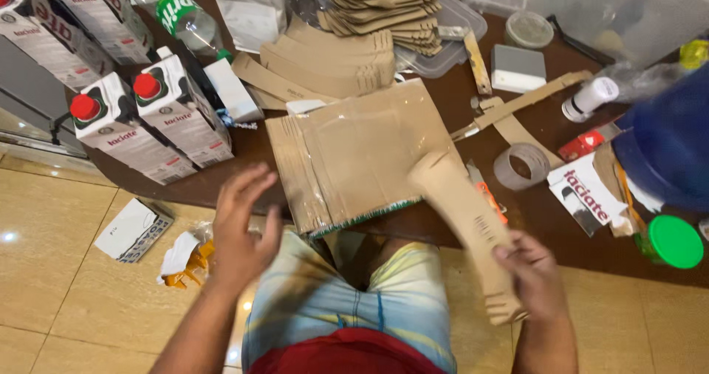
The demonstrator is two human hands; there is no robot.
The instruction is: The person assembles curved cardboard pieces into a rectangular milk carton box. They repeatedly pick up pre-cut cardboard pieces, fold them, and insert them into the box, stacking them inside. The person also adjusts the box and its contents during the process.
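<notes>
- The right hand gripped a long cardboard cut-out, fingers clamped on its lower part, below the table's near edge.
- The cut-out's upper end lay over a taped cardboard board on the dark brown table.
- The left hand hovered open, fingers apart, holding nothing, just left of the board.
- Two white cartons with red caps stood further left.
- A tape roll lay right of the cut-out.

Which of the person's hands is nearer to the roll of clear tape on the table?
Right. The right hand, gripping a cardboard cutout, is just below the tape roll; the left hand is open, far across.
</notes>
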